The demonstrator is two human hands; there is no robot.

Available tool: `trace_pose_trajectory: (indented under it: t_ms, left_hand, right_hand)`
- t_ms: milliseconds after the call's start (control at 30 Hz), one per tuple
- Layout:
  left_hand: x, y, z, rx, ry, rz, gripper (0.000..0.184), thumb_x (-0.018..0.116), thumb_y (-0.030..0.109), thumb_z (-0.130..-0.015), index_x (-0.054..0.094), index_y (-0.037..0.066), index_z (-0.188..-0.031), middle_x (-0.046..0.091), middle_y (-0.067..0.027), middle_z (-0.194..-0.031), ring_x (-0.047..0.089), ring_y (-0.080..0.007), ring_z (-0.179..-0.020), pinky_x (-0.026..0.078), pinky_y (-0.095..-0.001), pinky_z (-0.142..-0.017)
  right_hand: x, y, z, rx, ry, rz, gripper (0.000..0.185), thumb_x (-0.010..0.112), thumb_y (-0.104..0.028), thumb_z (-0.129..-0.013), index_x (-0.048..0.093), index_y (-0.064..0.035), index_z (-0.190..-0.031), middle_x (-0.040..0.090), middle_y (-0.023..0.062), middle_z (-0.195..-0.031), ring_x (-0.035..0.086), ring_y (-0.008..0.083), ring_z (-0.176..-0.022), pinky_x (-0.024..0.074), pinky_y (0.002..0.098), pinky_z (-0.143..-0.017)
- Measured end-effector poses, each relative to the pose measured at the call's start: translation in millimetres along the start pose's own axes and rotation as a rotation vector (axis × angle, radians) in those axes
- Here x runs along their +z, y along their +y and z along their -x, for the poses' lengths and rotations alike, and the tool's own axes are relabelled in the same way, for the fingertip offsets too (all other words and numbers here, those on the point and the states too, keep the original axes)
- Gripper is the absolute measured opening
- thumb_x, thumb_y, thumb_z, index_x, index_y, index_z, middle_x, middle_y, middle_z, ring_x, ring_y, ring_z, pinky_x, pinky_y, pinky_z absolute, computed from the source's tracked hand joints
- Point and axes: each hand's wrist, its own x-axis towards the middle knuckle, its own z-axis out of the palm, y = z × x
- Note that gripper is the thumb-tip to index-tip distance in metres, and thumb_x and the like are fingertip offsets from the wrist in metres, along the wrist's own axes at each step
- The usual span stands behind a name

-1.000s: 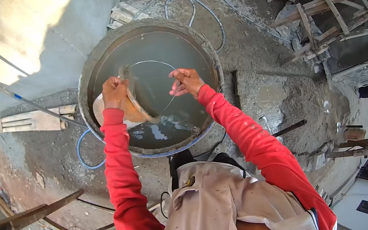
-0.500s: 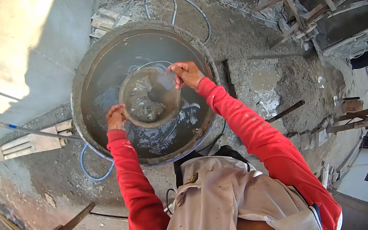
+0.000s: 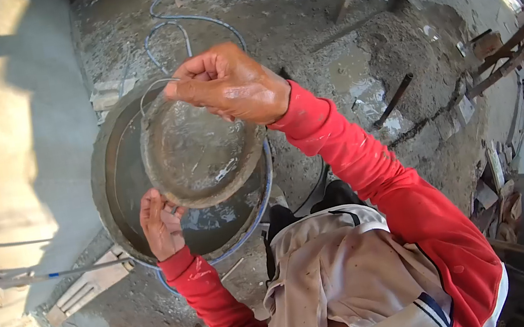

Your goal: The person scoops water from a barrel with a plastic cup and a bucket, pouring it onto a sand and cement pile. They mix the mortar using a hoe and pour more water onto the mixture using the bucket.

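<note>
A mud-coated bucket (image 3: 202, 147) of murky water is raised over a large round tub (image 3: 98, 156), its mouth facing me. My right hand (image 3: 231, 85) is closed at the far right of its rim, where the thin wire handle (image 3: 142, 104) meets the fingers. At the near left edge, my left hand (image 3: 163, 225) has curled fingers against the bucket's underside or rim; part of that contact is hidden. Grey water (image 3: 207, 227) shows in the tub beneath the bucket.
A blue hose (image 3: 157, 13) winds across the wet ground behind the tub. On the left rises a plastered wall (image 3: 49, 95), with boards (image 3: 92, 285) lying near it. To the right, a dark bar (image 3: 397, 99) juts up beside a puddle (image 3: 367, 87).
The bucket has come up from the tub's water, closer to me. Both hands rose with it, the right higher than the left. My view has turned to the right.
</note>
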Motion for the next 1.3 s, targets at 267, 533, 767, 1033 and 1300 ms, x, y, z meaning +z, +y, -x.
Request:
trace_pose_trajectory:
  t_ms: [267,533,767,1033,1300]
  left_hand:
    - [140,17,-20,-0.119,-0.354,-0.243,0.036,0.047,0.035,-0.092,0.050,0.007,-0.114,0.056,-0.0048,-0.107,0.053,-0.0168,-0.100,0.042,-0.0356,-0.083]
    - [244,-143,-86,-0.656,-0.409,-0.263,0.039,0.057,0.042,-0.085,0.056,0.005,-0.099,0.058,-0.0087,-0.100,0.054,-0.0240,-0.095,0.043,-0.0435,-0.088]
    - [345,-319,-136,-0.900,-0.279,-0.423,0.076,0.074,0.049,-0.065,0.040,-0.003,-0.108,0.042,-0.0172,-0.112,0.042,-0.0327,-0.110,0.039,-0.0483,-0.093]
    - [401,-423,-145,-0.990,-0.174,-0.535,0.112,0.073,0.055,-0.061,0.014,-0.008,-0.133,0.024,-0.0240,-0.134,0.036,-0.0406,-0.119,0.037,-0.0501,-0.095]
    - [403,-470,-134,-1.080,-0.111,-0.509,0.116,0.076,0.054,-0.058,0.013,-0.010,-0.132,0.024,-0.0281,-0.133,0.034,-0.0433,-0.119,0.037,-0.0530,-0.097]
  right_hand:
    - [-119,-10,67,-0.285,0.422,-0.067,0.031,0.061,-0.023,-0.081,0.058,0.0022,-0.063,0.043,-0.0014,-0.051,0.037,0.0029,-0.053,0.0307,0.0270,-0.045]
    - [-238,88,108,-0.219,0.819,0.350,0.034,0.060,-0.024,-0.074,0.049,0.0037,-0.056,0.048,0.0194,-0.050,0.044,0.0336,-0.048,0.0372,0.0434,-0.050]
    - [-357,187,170,0.214,1.049,0.539,0.020,0.057,-0.021,-0.073,0.063,-0.0022,-0.069,0.061,0.0191,-0.069,0.059,0.0393,-0.066,0.0465,0.0455,-0.062]
    - [-420,267,230,0.474,1.173,0.438,0.015,0.055,-0.019,-0.073,0.068,-0.0105,-0.072,0.066,0.0128,-0.077,0.062,0.0321,-0.080,0.0405,0.0458,-0.073]
    - [-435,317,269,0.535,1.148,0.395,0.020,0.055,-0.025,-0.079,0.067,-0.0088,-0.079,0.063,0.0150,-0.077,0.060,0.0326,-0.073,0.0428,0.0443,-0.066]
